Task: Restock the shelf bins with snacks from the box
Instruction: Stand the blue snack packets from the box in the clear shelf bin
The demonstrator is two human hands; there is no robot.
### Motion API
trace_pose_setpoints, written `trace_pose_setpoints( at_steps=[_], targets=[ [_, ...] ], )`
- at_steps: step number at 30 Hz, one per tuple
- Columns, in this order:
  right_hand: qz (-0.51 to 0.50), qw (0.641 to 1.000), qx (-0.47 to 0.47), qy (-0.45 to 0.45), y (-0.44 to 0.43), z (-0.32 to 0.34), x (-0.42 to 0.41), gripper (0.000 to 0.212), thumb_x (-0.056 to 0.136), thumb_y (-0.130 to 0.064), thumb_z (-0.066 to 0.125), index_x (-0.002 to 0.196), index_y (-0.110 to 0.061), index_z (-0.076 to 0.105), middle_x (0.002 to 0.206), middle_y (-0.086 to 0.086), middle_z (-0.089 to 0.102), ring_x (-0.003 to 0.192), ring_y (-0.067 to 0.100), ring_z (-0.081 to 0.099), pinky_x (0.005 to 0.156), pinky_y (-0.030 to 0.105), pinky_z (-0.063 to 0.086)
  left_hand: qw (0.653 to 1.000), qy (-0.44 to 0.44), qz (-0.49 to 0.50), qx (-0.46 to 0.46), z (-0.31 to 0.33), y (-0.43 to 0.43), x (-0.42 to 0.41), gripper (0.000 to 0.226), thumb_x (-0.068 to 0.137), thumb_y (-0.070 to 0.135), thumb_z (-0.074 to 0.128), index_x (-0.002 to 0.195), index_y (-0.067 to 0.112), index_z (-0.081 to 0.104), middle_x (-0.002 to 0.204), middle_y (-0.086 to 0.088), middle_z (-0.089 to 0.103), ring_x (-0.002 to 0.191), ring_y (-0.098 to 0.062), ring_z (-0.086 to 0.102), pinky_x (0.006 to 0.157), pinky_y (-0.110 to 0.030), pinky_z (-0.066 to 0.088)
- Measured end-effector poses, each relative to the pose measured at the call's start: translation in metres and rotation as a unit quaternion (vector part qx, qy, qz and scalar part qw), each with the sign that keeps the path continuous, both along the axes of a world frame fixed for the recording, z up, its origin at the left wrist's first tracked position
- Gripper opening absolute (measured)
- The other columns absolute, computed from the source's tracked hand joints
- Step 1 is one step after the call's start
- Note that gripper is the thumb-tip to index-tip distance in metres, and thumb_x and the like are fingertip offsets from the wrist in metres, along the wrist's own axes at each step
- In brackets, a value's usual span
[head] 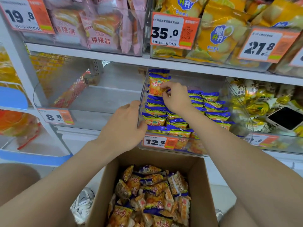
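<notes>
Inside clear bin [141, 102]: right grip [176, 97] pinching upright snack packet [155, 86]; left grip [124, 126] clasping bin wall.

Both bare arms stretched forward and up, elbows low and wide apart. The left hand [122, 126] was palm-down, its fingers curled over and gripping an edge, thumb tucked at the right. The right hand [176, 97] reached higher and further in, wrist bent, its fingertips [164, 87] pinched together.

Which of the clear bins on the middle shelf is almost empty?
The bin with the 8.8 price tag, left of the left hand. It holds one red packet; its neighbours are full of snacks.
</notes>
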State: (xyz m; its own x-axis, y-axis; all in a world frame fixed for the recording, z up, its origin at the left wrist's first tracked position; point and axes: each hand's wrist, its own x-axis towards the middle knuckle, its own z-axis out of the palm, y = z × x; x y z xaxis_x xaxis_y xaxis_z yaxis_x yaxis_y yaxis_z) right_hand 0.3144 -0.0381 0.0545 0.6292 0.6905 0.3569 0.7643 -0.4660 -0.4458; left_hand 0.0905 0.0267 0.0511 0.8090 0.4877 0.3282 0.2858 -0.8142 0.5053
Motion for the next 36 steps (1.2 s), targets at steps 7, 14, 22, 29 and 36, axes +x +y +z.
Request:
trace_pose_setpoints(
  at_steps=[7,14,22,29,36],
  targets=[
    [0.006,0.998,0.01,-0.069,-0.069,0.021,-0.07,0.021,0.092,-0.02,0.063,0.109,-0.02,0.075,0.105,-0.001,0.073,0.096,0.017,0.067,0.083,0.033,0.055,0.997,-0.036,0.001,0.066,0.0,-0.019,-0.036,0.011,0.097,0.025,0.056,0.102,0.023,0.047,0.077,0.011,0.052,0.073,-0.019,0.056,0.056,-0.034,0.043],
    [0.183,0.962,-0.201,-0.032,-0.123,-0.003,-0.16,0.01,0.092,-0.028,0.055,0.089,-0.025,0.064,0.074,-0.009,0.059,0.069,0.013,0.058,0.059,0.035,0.052,0.952,0.288,-0.063,0.084,-0.064,-0.05,-0.041,0.008,0.099,0.026,0.053,0.104,0.023,0.058,0.096,-0.002,0.064,0.085,-0.027,0.065,0.067,-0.037,0.053],
    [0.223,0.833,-0.504,-0.044,-0.127,-0.058,-0.143,0.005,0.102,-0.017,0.052,0.099,-0.015,0.056,0.086,0.002,0.047,0.075,0.025,0.059,0.06,0.039,0.053,0.843,0.511,-0.153,0.076,-0.183,-0.035,-0.028,0.027,0.096,0.002,0.062,0.12,0.013,0.065,0.125,-0.012,0.061,0.112,-0.03,0.061,0.096,-0.043,0.057],
    [0.244,0.825,-0.51,-0.013,-0.116,-0.064,-0.133,0.012,0.101,-0.019,0.052,0.102,-0.014,0.063,0.089,0.004,0.056,0.075,0.025,0.063,0.061,0.041,0.055,0.773,0.575,-0.197,0.182,-0.215,-0.046,-0.034,0.037,0.105,-0.003,0.042,0.137,0.006,0.058,0.148,-0.013,0.052,0.137,-0.035,0.05,0.1,-0.041,0.049],
    [0.237,0.817,-0.525,-0.015,-0.12,-0.057,-0.128,0.019,0.103,-0.018,0.05,0.117,-0.015,0.064,0.099,0.007,0.058,0.085,0.029,0.066,0.069,0.043,0.058,0.893,0.44,-0.093,-0.01,-0.185,-0.047,-0.022,0.023,0.102,0.019,0.058,0.124,0.017,0.063,0.109,-0.005,0.068,0.101,-0.027,0.067,0.084,-0.041,0.056]
  ],
)
